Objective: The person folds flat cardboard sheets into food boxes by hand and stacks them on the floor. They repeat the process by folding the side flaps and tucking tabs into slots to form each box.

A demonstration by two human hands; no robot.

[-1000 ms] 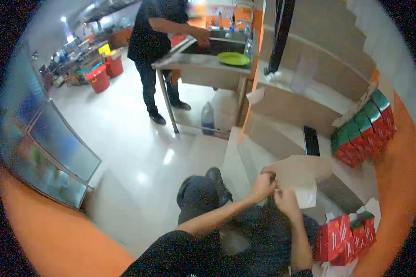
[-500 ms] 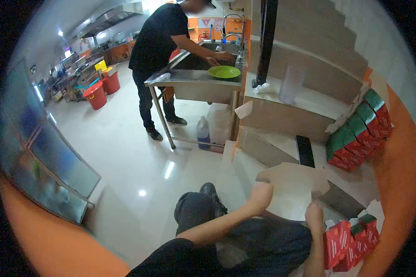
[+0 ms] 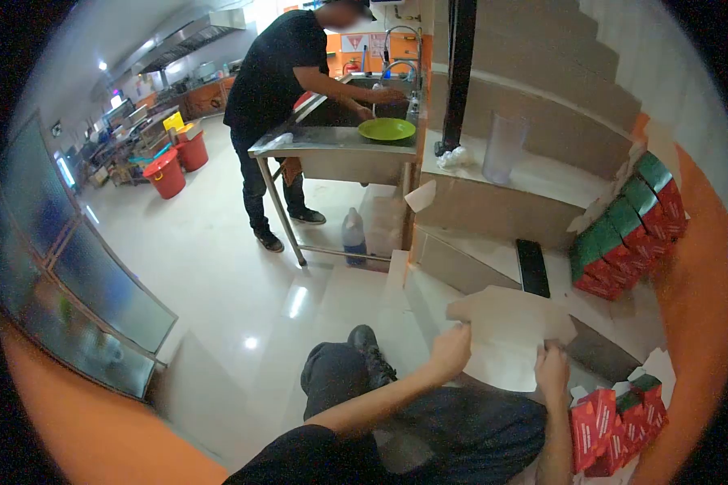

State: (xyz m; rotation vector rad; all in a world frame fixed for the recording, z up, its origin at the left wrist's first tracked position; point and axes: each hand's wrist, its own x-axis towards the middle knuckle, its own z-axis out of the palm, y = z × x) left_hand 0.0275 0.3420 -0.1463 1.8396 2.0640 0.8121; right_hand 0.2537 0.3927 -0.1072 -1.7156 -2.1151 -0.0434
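A pale paperboard box [image 3: 505, 343], opened out with flaps at its corners, lies above my lap. My left hand [image 3: 450, 352] is closed on its left edge. On the opposite edge, my right hand [image 3: 552, 373] grips a flap. Just beyond the box a dark phone [image 3: 532, 268] rests on the stair step. Beside my right forearm stands a group of red and green cartons [image 3: 619, 428] inside an open white box. The underside of the paperboard is hidden from me.
More red and green cartons [image 3: 623, 230] sit on the step at right. A clear plastic pitcher [image 3: 505, 148] stands higher up. Another person [image 3: 271, 89] works at a steel sink [image 3: 340, 162] with a green plate [image 3: 387, 128]. A glass door [image 3: 97, 267] is at left.
My view has shifted slightly. Both hands keep their hold on the paperboard box, with almost no movement. At the sink, the other person's hands have moved a little.
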